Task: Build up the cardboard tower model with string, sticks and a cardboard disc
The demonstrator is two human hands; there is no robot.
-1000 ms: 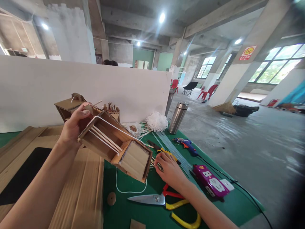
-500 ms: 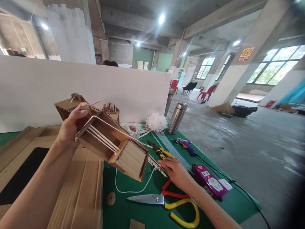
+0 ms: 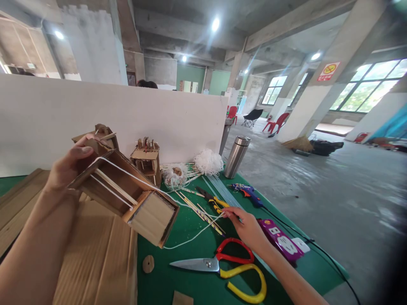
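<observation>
My left hand [image 3: 68, 163] grips the upper end of a cardboard box [image 3: 152, 218], which is tilted in the air over the table. Wooden sticks [image 3: 116, 186] and white cord run inside the box's open part. From its top edge a white string [image 3: 187, 203] stretches across to my right hand [image 3: 240, 222], whose fingertips pinch it above the green table. Another length of the string hangs in a loop below the box. Under my right forearm lie scissors [image 3: 208, 264] with one red and one yellow handle, blades together.
Pliers [image 3: 216, 201], loose sticks [image 3: 197, 207], clear glue sticks [image 3: 225, 192], a glue gun [image 3: 246, 192] and a purple power strip [image 3: 281, 241] lie around my right hand. A steel flask [image 3: 237, 156] stands behind. Cardboard sheets [image 3: 95, 254] lie left, a small wooden disc [image 3: 148, 264] in front.
The box has moved left and slightly down with my left hand. My right hand has shifted a little right, and the string between them is drawn straighter.
</observation>
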